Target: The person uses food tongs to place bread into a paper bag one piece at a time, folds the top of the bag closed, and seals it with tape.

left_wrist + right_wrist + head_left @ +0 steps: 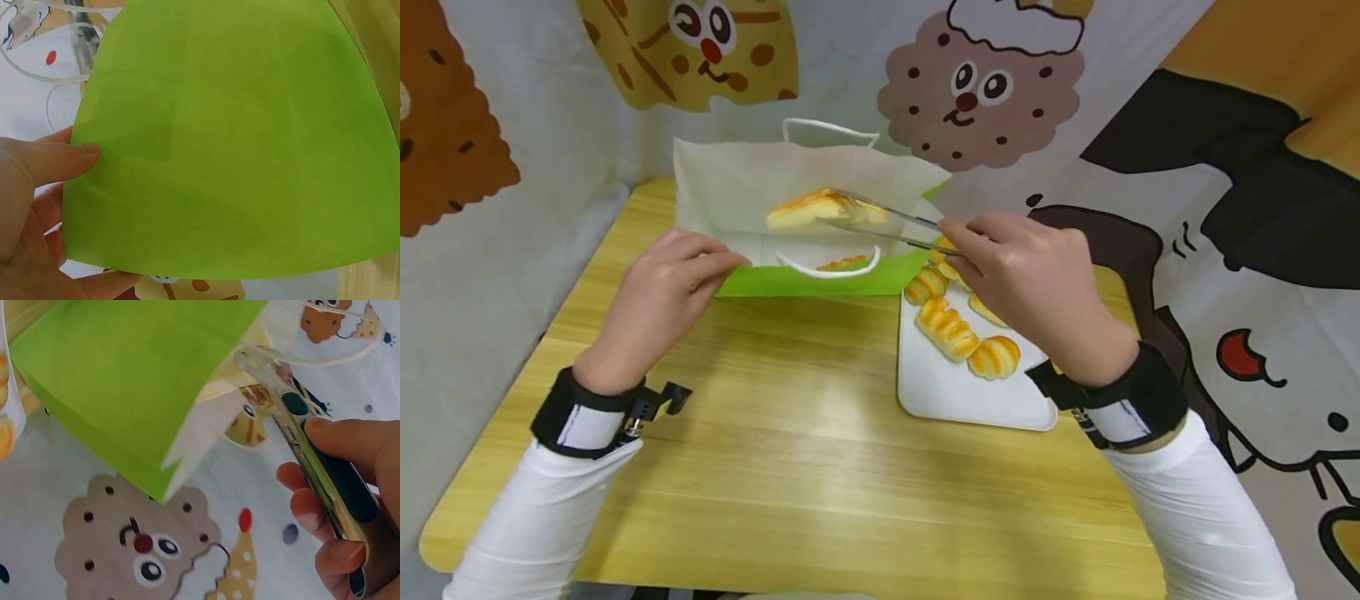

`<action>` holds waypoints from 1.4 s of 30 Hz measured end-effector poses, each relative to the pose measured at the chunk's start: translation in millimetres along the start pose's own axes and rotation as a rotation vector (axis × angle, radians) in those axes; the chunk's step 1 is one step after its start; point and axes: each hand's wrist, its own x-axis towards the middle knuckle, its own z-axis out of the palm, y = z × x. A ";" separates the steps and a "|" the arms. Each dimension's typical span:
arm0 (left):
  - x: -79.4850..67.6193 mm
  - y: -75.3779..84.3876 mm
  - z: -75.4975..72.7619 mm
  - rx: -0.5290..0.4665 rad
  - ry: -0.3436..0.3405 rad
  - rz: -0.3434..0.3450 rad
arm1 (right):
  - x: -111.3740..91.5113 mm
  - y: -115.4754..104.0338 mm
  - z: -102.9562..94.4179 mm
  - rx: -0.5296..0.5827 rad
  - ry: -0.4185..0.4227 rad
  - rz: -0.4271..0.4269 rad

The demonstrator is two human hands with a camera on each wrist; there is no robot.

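A green paper bag (820, 282) with a white inside and white cord handles lies at the back of the table, its mouth facing me. My left hand (673, 287) pinches the left end of the bag's rim; in the left wrist view the thumb (81, 159) presses on the green side. My right hand (1026, 275) grips metal tongs (331, 469) with dark green handle grips. Between the tongs' tips a golden-topped bread piece (797, 210) hangs at the bag's mouth. Part of another bread (842, 263) shows inside the bag, mostly hidden by the front rim.
Right of the bag, a white tray (962, 404) holds several breads, among them a twisted loaf (946, 327) and a striped round bun (995, 357). My right hand covers part of it. The wooden table (790, 467) meets a cartoon-printed cloth (842, 67) behind.
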 end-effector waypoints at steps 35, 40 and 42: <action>-1.4 3.1 0.2 0.009 -0.037 0.007 | 8.0 8.3 50.9 0.096 -0.246 0.116; -0.3 3.0 1.1 0.007 -0.038 -0.010 | 0.8 9.8 44.2 0.130 -0.222 0.130; -0.1 3.0 0.9 0.006 -0.038 -0.015 | -1.3 10.2 40.7 0.144 -0.196 0.133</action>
